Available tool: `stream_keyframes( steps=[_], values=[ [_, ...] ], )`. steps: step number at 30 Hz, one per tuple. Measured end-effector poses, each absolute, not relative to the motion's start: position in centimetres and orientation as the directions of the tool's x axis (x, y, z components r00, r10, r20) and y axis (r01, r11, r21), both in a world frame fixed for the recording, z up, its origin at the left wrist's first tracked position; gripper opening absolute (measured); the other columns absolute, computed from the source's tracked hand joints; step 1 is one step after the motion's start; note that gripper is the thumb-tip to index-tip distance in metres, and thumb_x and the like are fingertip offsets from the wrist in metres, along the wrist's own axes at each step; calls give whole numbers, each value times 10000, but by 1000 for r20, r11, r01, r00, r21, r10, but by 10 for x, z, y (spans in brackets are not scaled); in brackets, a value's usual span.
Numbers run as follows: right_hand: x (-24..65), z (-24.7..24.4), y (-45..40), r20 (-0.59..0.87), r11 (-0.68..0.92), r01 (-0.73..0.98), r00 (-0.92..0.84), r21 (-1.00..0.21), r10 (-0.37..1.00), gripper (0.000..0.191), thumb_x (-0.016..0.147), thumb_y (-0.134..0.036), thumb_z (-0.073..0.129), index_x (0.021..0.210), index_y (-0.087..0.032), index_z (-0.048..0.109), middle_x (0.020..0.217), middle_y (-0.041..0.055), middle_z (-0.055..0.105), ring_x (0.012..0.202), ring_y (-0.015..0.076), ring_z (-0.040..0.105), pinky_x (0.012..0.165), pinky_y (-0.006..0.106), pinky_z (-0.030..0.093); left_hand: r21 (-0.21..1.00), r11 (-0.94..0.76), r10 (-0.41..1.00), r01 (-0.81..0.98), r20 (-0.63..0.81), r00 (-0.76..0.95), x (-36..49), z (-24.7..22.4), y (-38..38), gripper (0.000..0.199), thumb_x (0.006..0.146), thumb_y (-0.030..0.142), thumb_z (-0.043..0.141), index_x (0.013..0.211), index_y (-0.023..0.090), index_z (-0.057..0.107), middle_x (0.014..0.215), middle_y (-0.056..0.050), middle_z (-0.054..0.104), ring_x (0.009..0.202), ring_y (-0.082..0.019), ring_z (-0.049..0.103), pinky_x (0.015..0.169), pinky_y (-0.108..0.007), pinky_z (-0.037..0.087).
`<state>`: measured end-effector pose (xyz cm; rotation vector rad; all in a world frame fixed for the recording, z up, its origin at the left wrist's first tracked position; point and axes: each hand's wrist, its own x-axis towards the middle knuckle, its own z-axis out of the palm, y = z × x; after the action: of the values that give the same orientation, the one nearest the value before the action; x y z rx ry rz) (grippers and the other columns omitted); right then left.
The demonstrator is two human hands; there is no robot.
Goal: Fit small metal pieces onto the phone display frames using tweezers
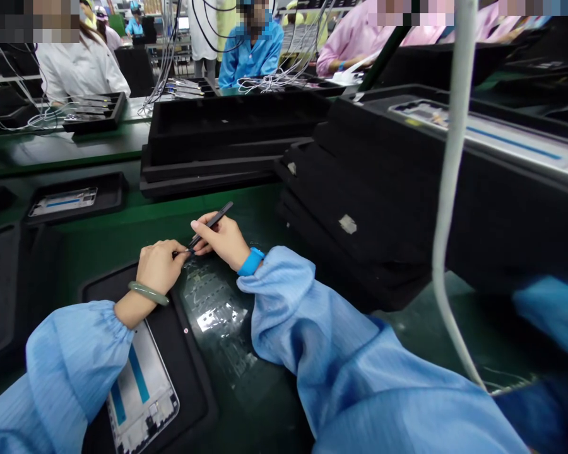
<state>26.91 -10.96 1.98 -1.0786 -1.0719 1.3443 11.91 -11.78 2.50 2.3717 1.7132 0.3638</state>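
Note:
Black tweezers (218, 216) are gripped in my right hand (224, 239), their tips pointing down and left. The tips meet a tiny dark piece (191, 251) at the fingertips of my left hand (161, 265). My left fingers are pinched together on that piece, which is too small to name. Below my left forearm lies a silver phone frame (144, 384) with blue strips, sitting in a black foam tray (192, 372). My sleeve covers part of the frame. Clear plastic sheets (220, 309) with small parts lie on the green table between my arms.
Stacked black trays (360, 208) rise on the right, with another stack (218, 157) behind my hands. A white cable (442, 221) hangs down at the right. Another tray (108, 189) with a phone frame is at the left. People sit across the bench.

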Motion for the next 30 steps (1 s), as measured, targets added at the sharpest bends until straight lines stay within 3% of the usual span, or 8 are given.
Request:
stream_keyframes(
  steps=[8,16,19,21,25,28,30],
  values=[
    [268,17,-109,-20,-27,-165,-48,-986,999,220,751,-324,629,821,-155,507,576,-37,588,462,98,619,447,214,562,314,-302,953,900,111,281,121,24,-121,150,800,286,500,782,236,641,865,-6,679,878,-198,597,782,-333,416],
    [267,27,-108,-183,-184,-294,-31,-938,983,143,764,-125,604,893,-127,543,534,-26,608,410,99,605,397,178,534,296,-330,940,896,193,282,127,24,-126,124,803,218,476,754,222,590,819,-19,641,878,-211,570,827,-391,374],
    [272,33,-107,-196,-194,-334,-30,-922,980,141,781,-84,567,918,-115,551,547,-15,621,421,87,605,410,163,537,317,-341,932,885,235,275,132,23,-126,105,796,198,497,859,222,577,892,-31,637,930,-212,564,877,-408,357],
    [278,38,-106,-190,-185,-362,-23,-914,982,128,804,-90,543,928,-116,555,577,-9,635,441,71,608,432,146,540,347,-343,928,873,271,257,133,24,-126,281,772,192,543,1052,218,527,1058,-59,609,1042,-218,532,939,-422,329],
    [286,51,-103,-171,-143,-511,7,-847,985,128,830,-103,522,951,-120,562,597,-2,649,439,50,592,450,125,534,421,-343,922,840,323,214,126,31,-125,772,709,225,645,1359,225,229,1373,-115,393,1279,-251,337,1065,-496,165],
    [286,60,-102,-169,-129,-602,10,-788,986,133,831,-111,528,956,-121,572,583,-2,648,444,45,585,443,111,523,501,-330,932,800,306,193,114,35,-127,921,674,262,686,1405,231,127,1346,-134,423,1257,-284,370,1039,-525,222],
    [282,64,-104,-156,-120,-628,1,-769,988,142,832,-117,527,966,-129,571,589,-5,651,453,43,588,448,110,523,561,-324,939,762,289,186,106,38,-130,925,640,295,712,1399,245,186,1308,-134,459,1234,-312,392,1005,-539,272]
  ],
)
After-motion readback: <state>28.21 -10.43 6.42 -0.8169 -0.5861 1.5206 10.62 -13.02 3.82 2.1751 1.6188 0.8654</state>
